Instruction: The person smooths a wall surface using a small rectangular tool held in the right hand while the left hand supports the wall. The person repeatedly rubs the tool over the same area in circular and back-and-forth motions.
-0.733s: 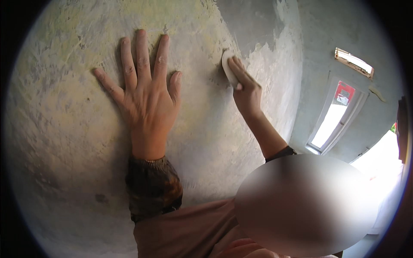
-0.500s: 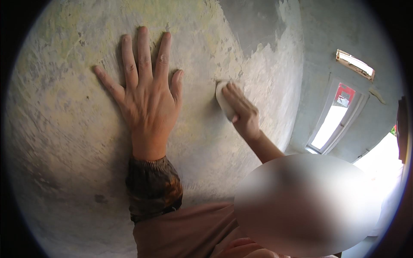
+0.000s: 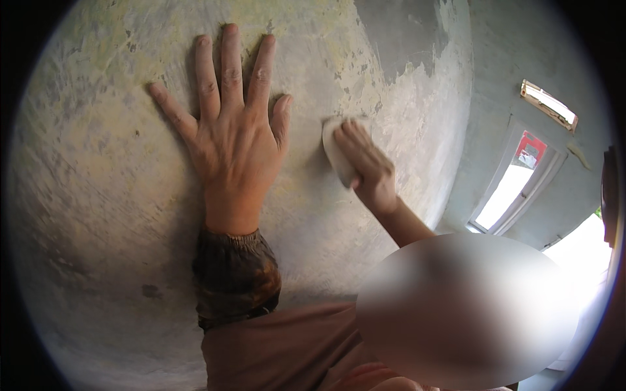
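Note:
My left hand [image 3: 236,150] lies flat with fingers spread on a mottled plaster wall [image 3: 104,195], patched in cream, grey and pale yellow. To its right, my right hand [image 3: 368,163] grips a pale, flat pad [image 3: 336,156], slightly smeared by motion, against the wall. Part of the pad is hidden under my fingers. Above the right hand is a darker grey patch [image 3: 401,32] with ragged edges.
At the right are a grey-green wall [image 3: 502,52], a small high opening [image 3: 548,104], a narrow window [image 3: 505,195] with a red label and a bright opening [image 3: 580,247]. A blurred oval hides the lower right; brown fabric [image 3: 274,352] shows beside it.
My right hand and the pad have moved down the wall. My left hand stays spread in place, while the whole view has shifted slightly.

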Tool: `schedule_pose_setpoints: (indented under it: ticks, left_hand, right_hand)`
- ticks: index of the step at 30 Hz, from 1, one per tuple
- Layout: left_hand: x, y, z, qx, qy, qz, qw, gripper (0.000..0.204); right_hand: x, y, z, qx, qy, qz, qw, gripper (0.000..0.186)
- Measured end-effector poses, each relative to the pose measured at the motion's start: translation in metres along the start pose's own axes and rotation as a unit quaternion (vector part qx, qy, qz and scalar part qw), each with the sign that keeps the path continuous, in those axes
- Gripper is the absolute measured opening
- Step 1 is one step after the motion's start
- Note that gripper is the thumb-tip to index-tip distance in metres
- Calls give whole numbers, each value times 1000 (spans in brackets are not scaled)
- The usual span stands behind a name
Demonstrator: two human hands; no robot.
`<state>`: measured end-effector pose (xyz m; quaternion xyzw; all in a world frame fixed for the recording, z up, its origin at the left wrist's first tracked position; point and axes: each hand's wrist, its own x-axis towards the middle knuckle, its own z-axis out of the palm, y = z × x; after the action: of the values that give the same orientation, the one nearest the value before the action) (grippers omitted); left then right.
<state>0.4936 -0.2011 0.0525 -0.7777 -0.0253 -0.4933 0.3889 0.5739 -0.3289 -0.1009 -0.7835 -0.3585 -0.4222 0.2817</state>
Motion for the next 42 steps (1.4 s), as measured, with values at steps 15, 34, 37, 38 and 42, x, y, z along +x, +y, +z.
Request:
schedule_pose_setpoints:
  ticks: [15, 34, 37, 38, 42]
  left_hand:
    - [0, 1, -3, 5, -5, -1, 1000, 65]
    - [-1, 2, -1, -11, 5, 4, 1000, 63]
    - [-18, 0, -1, -5, -15, -6, 1000, 63]
    - [-27, -1, -3, -2, -21, -9, 1000, 63]
    - [-84, -4, -15, 11, -45, -92, 995, 62]
  right_hand:
    - [-5, -2, 20, 205, 192, -33, 959, 77]
    - [-1, -4, 34, 184, 170, -14, 968, 48]
    - [-31, -22, 27, 173, 135, -36, 975, 44]
    - [-44, -28, 23, 185, 132, -48, 973, 40]
    - [-51, -38, 17, 183, 88, -57, 977, 39]
